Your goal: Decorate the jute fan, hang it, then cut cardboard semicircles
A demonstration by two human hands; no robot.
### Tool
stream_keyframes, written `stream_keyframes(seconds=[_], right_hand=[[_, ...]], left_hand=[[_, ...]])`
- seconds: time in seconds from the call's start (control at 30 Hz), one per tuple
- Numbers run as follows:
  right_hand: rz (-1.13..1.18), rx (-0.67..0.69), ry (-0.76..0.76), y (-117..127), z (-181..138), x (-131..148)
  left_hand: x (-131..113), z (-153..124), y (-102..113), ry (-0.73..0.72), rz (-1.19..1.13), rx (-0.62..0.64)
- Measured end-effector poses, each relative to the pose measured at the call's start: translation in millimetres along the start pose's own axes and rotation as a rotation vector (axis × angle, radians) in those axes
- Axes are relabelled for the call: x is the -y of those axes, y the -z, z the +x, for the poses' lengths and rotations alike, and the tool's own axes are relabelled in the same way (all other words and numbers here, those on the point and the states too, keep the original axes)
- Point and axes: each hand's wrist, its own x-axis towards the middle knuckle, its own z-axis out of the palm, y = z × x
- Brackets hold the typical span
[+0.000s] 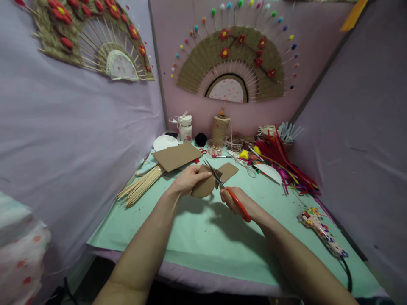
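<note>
My left hand (190,180) grips a piece of brown cardboard (204,187) with a rounded lower edge, thumb on top. In my right hand (237,201) are scissors (239,204) with red-orange handles, fingers wrapped round them. The blades point up and to the left, partly apart, at the right edge of the cardboard. A smaller cardboard piece (229,171) lies just behind the blades. Farther back on the left rests a larger cardboard sheet (177,155), beside a bundle of thin wooden sticks (142,186).
A glue gun (324,233) with a cord lies at the right. Red pipe cleaners (281,159) and a white half-disc (269,173) are at the back right. Along the back stand a twine spool (221,126) and a white bottle (185,128). Decorated fans (229,63) hang on the walls.
</note>
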Motion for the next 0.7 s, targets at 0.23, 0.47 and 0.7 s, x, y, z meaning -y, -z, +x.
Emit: stream_keyframes(seconds=[0.23, 0.47, 0.7], right_hand=[[-0.017, -0.038, -0.119, -0.4, 6.1, -3.6], [-0.018, -0.004, -0.031, 2.3, 9.0, -14.6], [-0.033, 0.159, 0.224, 10.6, 4.0, -16.3]], left_hand=[[0.2, 0.0, 3.8, 0.026, -0.024, 0.037], [0.9, 2.5, 3.8, -0.002, -0.040, -0.007], [2.5, 0.5, 0.6, 0.050, 0.082, 0.047]])
